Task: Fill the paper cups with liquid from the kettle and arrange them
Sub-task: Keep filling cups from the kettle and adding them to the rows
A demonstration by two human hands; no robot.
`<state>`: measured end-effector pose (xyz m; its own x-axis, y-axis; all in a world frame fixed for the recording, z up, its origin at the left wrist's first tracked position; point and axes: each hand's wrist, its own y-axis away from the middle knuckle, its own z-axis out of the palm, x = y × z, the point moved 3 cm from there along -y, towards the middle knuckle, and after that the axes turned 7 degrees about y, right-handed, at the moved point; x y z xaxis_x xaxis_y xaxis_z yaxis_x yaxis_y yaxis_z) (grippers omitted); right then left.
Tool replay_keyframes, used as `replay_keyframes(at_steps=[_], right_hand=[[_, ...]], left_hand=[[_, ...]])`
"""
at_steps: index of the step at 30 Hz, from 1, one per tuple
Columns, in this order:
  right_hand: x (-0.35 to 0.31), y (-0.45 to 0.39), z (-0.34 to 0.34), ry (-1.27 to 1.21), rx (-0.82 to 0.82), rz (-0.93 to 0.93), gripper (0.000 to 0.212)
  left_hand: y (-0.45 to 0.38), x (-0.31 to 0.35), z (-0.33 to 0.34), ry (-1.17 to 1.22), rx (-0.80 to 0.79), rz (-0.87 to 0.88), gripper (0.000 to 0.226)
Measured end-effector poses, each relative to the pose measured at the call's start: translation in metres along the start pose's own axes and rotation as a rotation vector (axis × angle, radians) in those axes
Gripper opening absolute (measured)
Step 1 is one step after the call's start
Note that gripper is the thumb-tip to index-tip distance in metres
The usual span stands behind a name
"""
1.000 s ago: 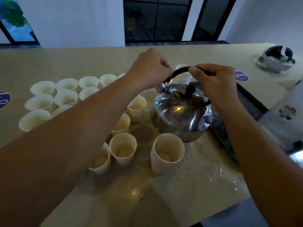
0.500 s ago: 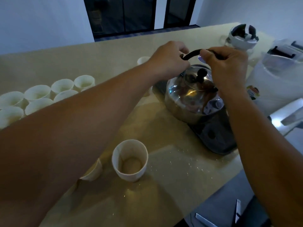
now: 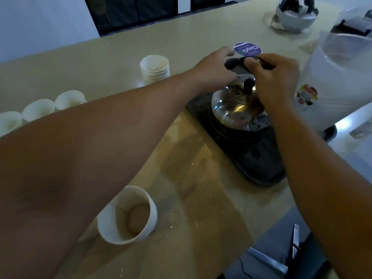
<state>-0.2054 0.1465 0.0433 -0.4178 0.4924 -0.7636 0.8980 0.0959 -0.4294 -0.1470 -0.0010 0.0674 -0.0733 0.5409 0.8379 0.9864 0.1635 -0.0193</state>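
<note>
1. While both hands, left and right, clamp the handle, the kettle sits on the black tray.
2. Risk: wet counter; a slip could tip the cup.

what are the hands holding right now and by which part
Both the left hand and right hand grip the kettle by its black top handle.
</note>
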Motion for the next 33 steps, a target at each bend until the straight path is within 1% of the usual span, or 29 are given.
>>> replay_keyframes(at_steps=[5, 8, 10, 11, 13, 14, 15, 17, 19, 21, 24, 26, 28, 30, 31, 33], right_hand=[[0.019, -0.001, 0.008, 0.037, 0.001, 0.018, 0.036], [0.020, -0.001, 0.007, 0.063, -0.034, 0.031, 0.031], [0.014, -0.001, 0.006, 0.160, -0.099, 0.031, 0.030], [0.008, -0.001, 0.004, 0.250, -0.118, 0.016, 0.035], [-0.013, 0.003, -0.002, 0.405, -0.125, -0.036, 0.053], [-0.027, 0.007, -0.004, 0.417, -0.118, -0.074, 0.058], [-0.041, 0.011, -0.005, 0.394, -0.119, -0.114, 0.058], [-0.067, 0.023, -0.009, 0.278, -0.172, -0.208, 0.046], [-0.093, 0.041, -0.012, 0.158, -0.321, -0.295, 0.025], [-0.115, 0.069, -0.013, 0.119, -0.571, -0.375, 0.002], [-0.133, 0.116, -0.009, 0.161, -1.018, -0.489, 0.006], [-0.137, 0.146, -0.008, 0.134, -1.237, -0.542, 0.014], [-0.136, 0.169, -0.003, 0.088, -1.345, -0.546, 0.019], [-0.134, 0.185, 0.003, 0.063, -1.375, -0.530, 0.021], [-0.135, 0.193, 0.006, 0.063, -1.383, -0.527, 0.022], [-0.134, 0.200, 0.008, 0.066, -1.374, -0.525, 0.023]], left_hand=[[-0.005, -0.010, 0.011, 0.023, 0.005, -0.017, 0.059], [0.001, -0.008, 0.010, 0.016, -0.038, -0.019, 0.062], [0.012, -0.004, 0.006, -0.008, -0.072, -0.020, 0.065], [0.018, -0.001, 0.003, -0.032, -0.085, -0.018, 0.064], [0.033, 0.008, -0.007, -0.107, -0.098, -0.007, 0.057], [0.042, 0.014, -0.014, -0.165, -0.099, 0.000, 0.051], [0.053, 0.019, -0.022, -0.225, -0.099, 0.000, 0.043], [0.081, 0.026, -0.039, -0.294, -0.081, -0.005, 0.030], [0.116, 0.024, -0.055, -0.315, -0.051, -0.035, 0.026], [0.158, 0.013, -0.069, -0.333, -0.004, -0.071, 0.025], [0.221, -0.006, -0.085, -0.265, 0.138, -0.122, 0.026], [0.258, -0.015, -0.090, -0.197, 0.240, -0.169, 0.022], [0.295, -0.026, -0.092, -0.134, 0.336, -0.202, 0.021], [0.324, -0.034, -0.093, -0.090, 0.385, -0.225, 0.026], [0.338, -0.037, -0.092, -0.085, 0.381, -0.252, 0.034], [0.351, -0.042, -0.085, -0.143, 0.312, -0.323, 0.059]])
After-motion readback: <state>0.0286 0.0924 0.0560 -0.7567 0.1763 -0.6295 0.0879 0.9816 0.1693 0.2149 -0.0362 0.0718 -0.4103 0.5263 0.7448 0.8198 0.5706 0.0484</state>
